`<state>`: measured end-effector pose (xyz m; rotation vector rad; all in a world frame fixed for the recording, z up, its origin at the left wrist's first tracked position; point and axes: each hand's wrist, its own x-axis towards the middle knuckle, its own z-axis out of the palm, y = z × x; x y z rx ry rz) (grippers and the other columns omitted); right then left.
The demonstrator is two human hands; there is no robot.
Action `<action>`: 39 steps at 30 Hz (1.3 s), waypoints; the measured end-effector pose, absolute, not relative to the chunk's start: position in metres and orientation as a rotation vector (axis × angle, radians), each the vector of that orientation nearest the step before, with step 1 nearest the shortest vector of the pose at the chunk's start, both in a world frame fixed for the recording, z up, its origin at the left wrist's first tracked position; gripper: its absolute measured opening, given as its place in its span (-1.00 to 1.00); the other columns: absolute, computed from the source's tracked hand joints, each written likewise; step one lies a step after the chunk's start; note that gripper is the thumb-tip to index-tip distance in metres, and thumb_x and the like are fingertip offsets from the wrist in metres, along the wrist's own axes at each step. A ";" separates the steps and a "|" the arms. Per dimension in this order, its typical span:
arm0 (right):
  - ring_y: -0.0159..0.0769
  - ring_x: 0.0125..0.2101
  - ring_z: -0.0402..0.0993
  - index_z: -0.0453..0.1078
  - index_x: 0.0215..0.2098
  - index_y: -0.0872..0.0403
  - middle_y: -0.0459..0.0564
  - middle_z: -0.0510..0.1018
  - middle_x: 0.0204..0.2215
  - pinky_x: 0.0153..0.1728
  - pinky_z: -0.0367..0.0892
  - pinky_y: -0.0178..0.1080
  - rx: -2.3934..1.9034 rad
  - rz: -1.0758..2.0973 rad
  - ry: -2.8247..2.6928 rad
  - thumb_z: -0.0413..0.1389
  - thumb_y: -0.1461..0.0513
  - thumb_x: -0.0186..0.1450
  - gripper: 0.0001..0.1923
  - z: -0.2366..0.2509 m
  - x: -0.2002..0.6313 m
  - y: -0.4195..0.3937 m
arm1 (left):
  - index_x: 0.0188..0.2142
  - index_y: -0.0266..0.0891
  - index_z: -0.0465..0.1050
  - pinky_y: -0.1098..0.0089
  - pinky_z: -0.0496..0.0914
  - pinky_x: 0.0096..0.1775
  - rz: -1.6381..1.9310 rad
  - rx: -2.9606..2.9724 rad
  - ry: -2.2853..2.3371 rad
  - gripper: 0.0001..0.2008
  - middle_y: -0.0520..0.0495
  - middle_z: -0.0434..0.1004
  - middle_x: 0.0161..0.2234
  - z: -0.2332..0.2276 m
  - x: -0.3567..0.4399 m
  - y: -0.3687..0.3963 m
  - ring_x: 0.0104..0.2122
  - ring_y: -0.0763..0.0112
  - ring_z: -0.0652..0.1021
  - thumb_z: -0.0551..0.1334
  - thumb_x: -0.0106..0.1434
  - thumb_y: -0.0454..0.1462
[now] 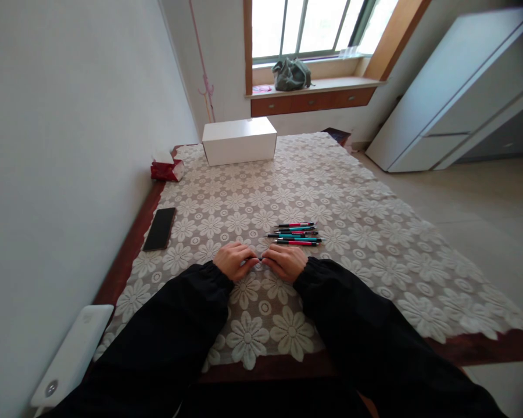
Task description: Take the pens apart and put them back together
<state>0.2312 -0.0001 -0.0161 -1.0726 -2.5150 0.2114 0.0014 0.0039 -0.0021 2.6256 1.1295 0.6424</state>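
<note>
My left hand [234, 259] and my right hand [286, 261] meet fingertip to fingertip just above the patterned tablecloth. Between the pinched fingers of both runs a thin dark pen [260, 259], mostly covered by them, so its colour and ends do not show. Right behind my right hand lies a loose group of several pens [295, 234] in red, teal and black, side by side and pointing left to right. Black sleeves cover both my arms.
A black phone [159, 229] lies at the left, with a red tissue pack [167, 170] behind it. At the table's far end stands a white box [240, 144]. A white power strip or similar device [76, 354] sits along the left edge by the wall.
</note>
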 end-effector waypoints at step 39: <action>-0.25 -0.27 0.43 0.40 -0.16 0.06 0.02 0.51 -0.27 -0.24 0.28 -0.25 -1.083 0.220 -2.487 0.01 0.22 0.40 -0.85 -0.012 0.235 0.005 | -0.10 -0.12 0.50 0.26 0.39 -0.09 0.561 2.565 1.262 -0.66 -0.07 0.51 -0.16 -0.003 0.000 0.006 -0.16 0.26 0.47 0.09 0.23 -0.44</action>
